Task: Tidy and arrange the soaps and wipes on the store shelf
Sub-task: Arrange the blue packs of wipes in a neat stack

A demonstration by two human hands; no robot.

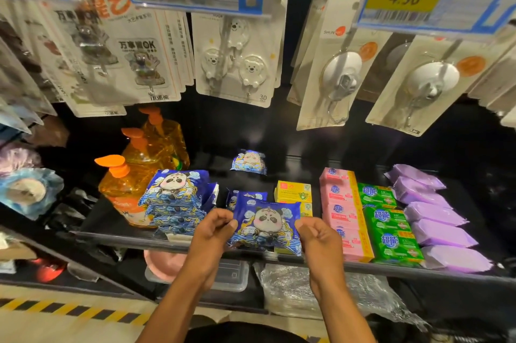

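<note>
A blue panda-print wipes pack (266,224) is pinched at its two side edges by the left hand (213,231) and the right hand (318,236), fingers curled onto it, above the front edge of the black shelf (111,236). A stack of matching packs (176,200) is seen just to its left, with pink soap bars (344,214), green soap bars (391,225) and purple packs (438,217) ranged to its right.

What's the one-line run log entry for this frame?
left hand: grips panda wipes pack | right hand: grips same pack | place: shelf front
</note>
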